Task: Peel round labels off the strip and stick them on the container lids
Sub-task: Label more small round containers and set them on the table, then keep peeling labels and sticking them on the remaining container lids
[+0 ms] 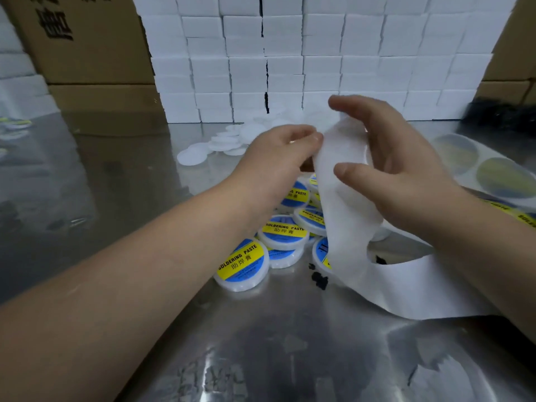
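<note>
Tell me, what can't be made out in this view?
Head view throughout.
- Whether the left hand pinches a label or only the strip: its fingers hide it.
- Some containers: behind the strip.
- Small print on their labels: too small.
- The strip's right end: cut by the frame edge.

Reads "SOLDERING PASTE" above "助焊膏" on the yellow band of the front lid (240,264), well below the left hand (278,152). Repeats both lines on the second lid (285,230), nearer that hand. Shows large black characters, too blurred to read, on the cardboard box (81,39) far left of it.
</note>
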Demonstrator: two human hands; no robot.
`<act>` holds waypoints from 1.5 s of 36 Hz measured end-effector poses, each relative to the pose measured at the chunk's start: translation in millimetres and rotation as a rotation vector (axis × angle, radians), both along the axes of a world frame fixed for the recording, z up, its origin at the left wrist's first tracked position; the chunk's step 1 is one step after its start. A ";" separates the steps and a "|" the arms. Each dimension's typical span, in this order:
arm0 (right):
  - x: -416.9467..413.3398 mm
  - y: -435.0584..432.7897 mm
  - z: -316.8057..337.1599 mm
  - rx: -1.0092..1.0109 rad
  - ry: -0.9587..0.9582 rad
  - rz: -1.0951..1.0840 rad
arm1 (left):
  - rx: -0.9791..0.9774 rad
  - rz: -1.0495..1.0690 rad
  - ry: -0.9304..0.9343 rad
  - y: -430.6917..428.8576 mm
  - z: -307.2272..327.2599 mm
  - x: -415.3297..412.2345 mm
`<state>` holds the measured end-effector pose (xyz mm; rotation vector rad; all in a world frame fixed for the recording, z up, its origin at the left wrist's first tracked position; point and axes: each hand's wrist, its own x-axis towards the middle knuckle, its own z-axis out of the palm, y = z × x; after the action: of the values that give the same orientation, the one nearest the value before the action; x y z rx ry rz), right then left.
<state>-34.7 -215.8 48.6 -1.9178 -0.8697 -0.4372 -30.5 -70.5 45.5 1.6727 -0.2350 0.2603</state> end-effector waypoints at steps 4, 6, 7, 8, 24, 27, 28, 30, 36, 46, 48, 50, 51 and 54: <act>-0.4 -0.6 -0.5 0.190 0.005 -0.096 | -0.217 0.063 0.055 2.9 1.6 5.6; 1.7 -2.3 2.7 0.278 -0.064 -0.254 | -0.336 0.085 0.093 4.7 3.4 7.3; 4.1 -4.4 5.6 0.306 -0.062 -0.321 | -0.399 0.087 0.114 5.6 4.4 7.8; 7.7 -6.9 7.9 0.304 -0.034 -0.381 | -0.448 0.089 0.135 6.3 5.2 8.1; 25.4 -17.3 28.2 0.372 0.666 -0.368 | -0.209 0.092 0.084 6.5 10.8 0.0; 23.2 -17.7 31.3 0.490 0.743 -0.275 | 0.008 0.121 -0.036 4.8 5.4 -0.3; 22.6 -17.7 31.3 0.509 0.764 -0.242 | 0.070 0.115 -0.062 4.2 3.3 -0.7; 20.3 -16.6 31.3 0.518 0.790 -0.199 | 0.161 0.081 -0.077 3.2 0.2 -0.8; 16.1 -12.9 31.4 0.543 0.771 -0.160 | 0.514 0.013 -0.094 4.2 -2.1 -2.4; 15.8 -5.3 18.7 0.550 0.698 -0.023 | 0.637 -0.006 -0.076 -0.2 -4.0 -1.9; 16.8 -5.1 18.7 0.580 0.665 -0.061 | 0.478 0.039 -0.026 -0.6 -0.8 -2.3; 17.0 -5.0 18.6 0.609 0.625 -0.094 | 0.300 0.069 0.022 -0.2 1.8 -2.1; 16.7 -4.8 18.8 0.623 0.606 -0.099 | 0.231 0.083 0.029 0.0 3.5 -1.9; 17.5 -5.7 21.5 0.697 0.556 -0.112 | 0.094 0.043 0.157 2.1 7.5 -1.4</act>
<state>-17.2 -221.5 70.2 -1.3274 -0.1942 -0.2074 -32.0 -68.3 53.0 1.7836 -0.0944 0.1509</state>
